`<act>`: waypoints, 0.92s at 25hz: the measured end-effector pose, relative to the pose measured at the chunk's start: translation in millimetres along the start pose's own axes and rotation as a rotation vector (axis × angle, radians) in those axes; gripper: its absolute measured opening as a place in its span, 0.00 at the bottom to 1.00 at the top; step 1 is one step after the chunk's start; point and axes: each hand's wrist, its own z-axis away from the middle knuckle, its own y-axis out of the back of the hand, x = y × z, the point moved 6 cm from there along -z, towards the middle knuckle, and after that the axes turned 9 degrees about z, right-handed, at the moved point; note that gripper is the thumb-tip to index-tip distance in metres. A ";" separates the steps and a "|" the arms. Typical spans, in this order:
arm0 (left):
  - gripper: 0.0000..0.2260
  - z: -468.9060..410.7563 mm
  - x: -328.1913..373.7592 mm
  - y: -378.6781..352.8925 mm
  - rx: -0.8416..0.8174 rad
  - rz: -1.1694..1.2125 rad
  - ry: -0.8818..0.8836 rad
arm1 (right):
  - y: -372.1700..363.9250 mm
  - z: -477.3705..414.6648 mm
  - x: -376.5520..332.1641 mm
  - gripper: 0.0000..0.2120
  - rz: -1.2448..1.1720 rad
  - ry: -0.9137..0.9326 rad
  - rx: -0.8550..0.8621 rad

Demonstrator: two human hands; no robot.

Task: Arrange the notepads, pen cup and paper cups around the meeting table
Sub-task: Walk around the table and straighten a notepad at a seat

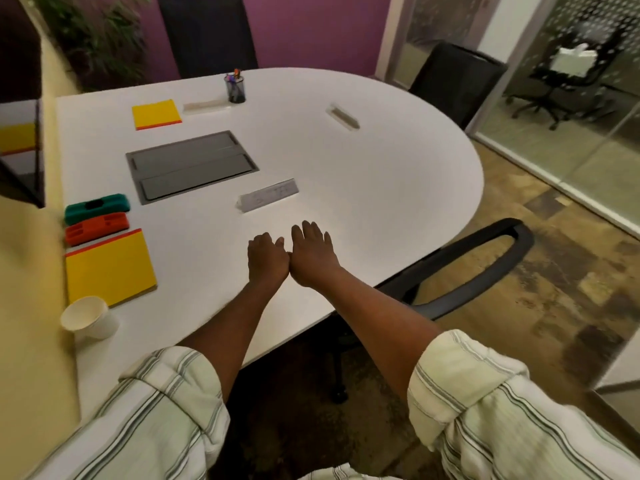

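Both hands are hovering side by side over the bare near part of the counter, left hand half curled, right hand flat with fingers spread, neither grip holding anything. 2 yellow notepads are lying at the left side: near notepad and far notepad. Pen cup is standing at the far edge. Only 1 paper cup is showing, sitting close to the left edge; a careless reach or sleeve could be tipping it off or over
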 end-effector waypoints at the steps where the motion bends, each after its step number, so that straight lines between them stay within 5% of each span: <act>1: 0.18 1.5 15.6 -9.4 -0.005 0.000 -0.029 | 11.4 3.3 15.8 0.29 0.000 -0.011 0.019; 17: 0.19 43.9 252.0 -238.6 -0.046 -0.069 -0.084 | 123.7 23.1 337.4 0.31 -0.012 -0.101 0.037; 23: 0.18 15.5 334.9 -330.8 -0.076 -0.125 -0.244 | 139.4 -2.8 461.9 0.29 -0.128 -0.218 0.143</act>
